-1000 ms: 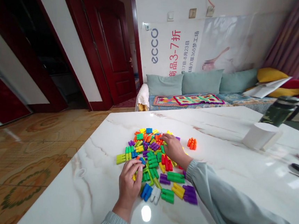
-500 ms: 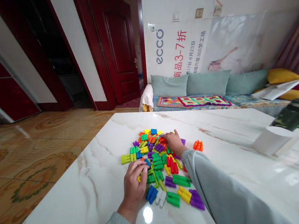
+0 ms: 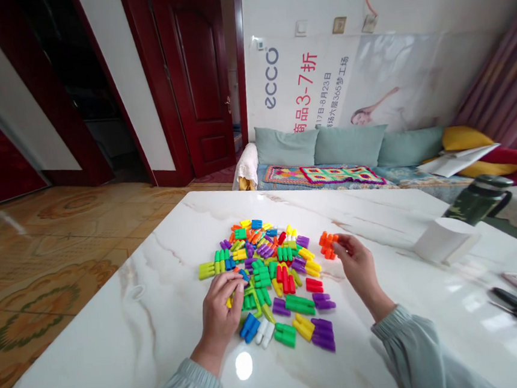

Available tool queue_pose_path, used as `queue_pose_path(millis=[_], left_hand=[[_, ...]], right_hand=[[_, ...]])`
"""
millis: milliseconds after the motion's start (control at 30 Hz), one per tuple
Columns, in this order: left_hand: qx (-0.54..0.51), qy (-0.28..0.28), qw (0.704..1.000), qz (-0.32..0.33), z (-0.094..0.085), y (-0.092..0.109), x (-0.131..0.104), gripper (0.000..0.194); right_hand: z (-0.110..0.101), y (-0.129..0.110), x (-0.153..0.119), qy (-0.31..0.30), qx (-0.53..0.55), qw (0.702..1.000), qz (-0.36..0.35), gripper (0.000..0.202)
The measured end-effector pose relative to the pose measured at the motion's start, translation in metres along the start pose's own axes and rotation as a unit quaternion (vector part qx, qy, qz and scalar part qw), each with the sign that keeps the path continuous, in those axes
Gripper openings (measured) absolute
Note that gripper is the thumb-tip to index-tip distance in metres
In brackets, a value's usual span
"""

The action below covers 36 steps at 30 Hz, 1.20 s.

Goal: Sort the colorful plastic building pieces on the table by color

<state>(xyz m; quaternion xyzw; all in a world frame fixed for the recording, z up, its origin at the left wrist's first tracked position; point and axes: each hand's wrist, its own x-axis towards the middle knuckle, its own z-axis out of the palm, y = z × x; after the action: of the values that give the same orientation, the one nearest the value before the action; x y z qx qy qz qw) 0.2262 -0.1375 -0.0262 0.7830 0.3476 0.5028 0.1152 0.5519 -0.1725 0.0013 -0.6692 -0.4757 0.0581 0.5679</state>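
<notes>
Multicoloured, pronged plastic blocks [image 3: 260,273] obstruct the way between left hand [image 3: 220,309] and right hand [image 3: 358,267]. Glossy white, veined counter [image 3: 113,345] lies open left of the left hand; farther right of the right hand stands a white boxy object [image 3: 441,241].

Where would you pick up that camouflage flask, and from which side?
I'd likely take the camouflage flask by its dark handle, coming from the right of the picture. The handle sticks out on that side as a curved loop fingers could hook, while the white box-like thing partly hides the flask's lower body from here.
</notes>
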Motion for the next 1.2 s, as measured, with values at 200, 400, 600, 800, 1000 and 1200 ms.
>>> queue_pose_path(millis=[200, 400, 600, 800, 1000, 1200], left_hand=[[0.005, -0.003, 1.000, 0.015, 0.001, -0.002, 0.001, 0.021], [0.010, -0.008, 1.000, 0.023, 0.001, -0.005, -0.001, 0.021], [0.013, -0.008, 1.000, 0.017, 0.001, -0.002, 0.001, 0.022], [0.016, -0.009, 1.000, 0.019, 0.000, 0.000, 0.001, 0.022], [0.014, -0.013, 1.000, 0.013, 0.001, -0.003, -0.001, 0.022], [0.007, -0.014, 1.000, 0.014, 0.001, -0.005, -0.001, 0.022]], right_hand=[[-0.025, 0.048, -0.022, -0.013, -0.076, 0.996, 0.050, 0.035], [-0.018, 0.053, -0.022, -0.037, -0.139, 0.988, 0.061, 0.028], [-0.016, 0.055, -0.020, -0.040, -0.164, 0.983, 0.066, 0.030], [-0.012, 0.053, -0.016, -0.033, -0.143, 0.988, 0.051, 0.034], [-0.012, 0.051, -0.016, -0.022, -0.125, 0.991, 0.045, 0.032], [-0.011, 0.051, -0.015, -0.020, -0.118, 0.992, 0.034, 0.029]])
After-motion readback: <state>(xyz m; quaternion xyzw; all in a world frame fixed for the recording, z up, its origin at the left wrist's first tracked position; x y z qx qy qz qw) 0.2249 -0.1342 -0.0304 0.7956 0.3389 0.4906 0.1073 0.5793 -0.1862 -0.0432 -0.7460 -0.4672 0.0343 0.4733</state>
